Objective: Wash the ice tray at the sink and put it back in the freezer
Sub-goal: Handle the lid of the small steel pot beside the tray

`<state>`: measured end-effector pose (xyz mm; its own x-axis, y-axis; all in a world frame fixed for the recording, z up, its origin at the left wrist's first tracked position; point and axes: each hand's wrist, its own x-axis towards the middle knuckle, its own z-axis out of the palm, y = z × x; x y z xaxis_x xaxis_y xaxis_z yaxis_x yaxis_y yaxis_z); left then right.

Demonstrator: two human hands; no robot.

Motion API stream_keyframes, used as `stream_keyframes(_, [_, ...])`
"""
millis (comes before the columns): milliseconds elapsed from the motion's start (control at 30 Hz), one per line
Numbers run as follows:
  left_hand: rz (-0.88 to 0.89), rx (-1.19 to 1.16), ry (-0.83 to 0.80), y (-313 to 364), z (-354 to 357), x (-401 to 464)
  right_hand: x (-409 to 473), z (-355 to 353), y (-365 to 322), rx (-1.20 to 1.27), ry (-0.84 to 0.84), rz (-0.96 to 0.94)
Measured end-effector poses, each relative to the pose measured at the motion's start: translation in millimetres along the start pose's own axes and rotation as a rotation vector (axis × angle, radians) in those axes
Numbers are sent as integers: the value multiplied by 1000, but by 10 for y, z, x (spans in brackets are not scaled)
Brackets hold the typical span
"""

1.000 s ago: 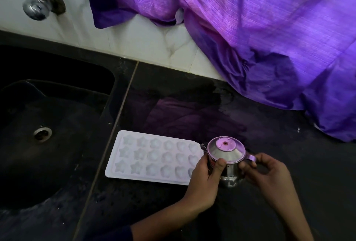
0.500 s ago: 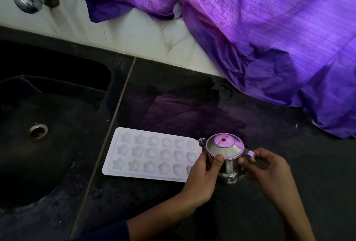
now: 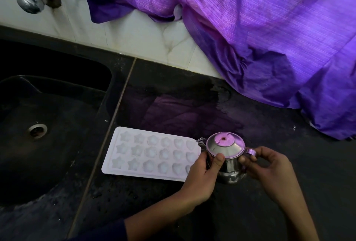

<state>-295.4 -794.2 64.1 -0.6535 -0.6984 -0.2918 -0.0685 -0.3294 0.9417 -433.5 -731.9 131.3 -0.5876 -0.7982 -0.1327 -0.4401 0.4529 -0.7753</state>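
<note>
I see both hands on a steel pot, left hand gripping its body, right hand pinching the handle, tray flat on the tabletop beside the sink

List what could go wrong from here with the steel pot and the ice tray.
1. The steel pot, gripped by the left hand and right hand, has its spout right at the ice tray edge; tipping it might spill past the moulds onto the counter.
2. The purple cloth drapes onto the counter nearby and could get wet.
</note>
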Motion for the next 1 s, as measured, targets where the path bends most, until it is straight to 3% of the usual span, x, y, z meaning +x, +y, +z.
stream_keyframes(267, [29, 31, 26, 65, -24, -19, -15, 34, 5, 130, 27, -36])
stream_keyframes(500, [163, 58, 55, 154, -14, -82, -91, 77, 47, 306, 91, -51])
stream_keyframes(1000, [157, 58, -20, -70, 136, -251, -311, 7, 106, 165, 57, -41])
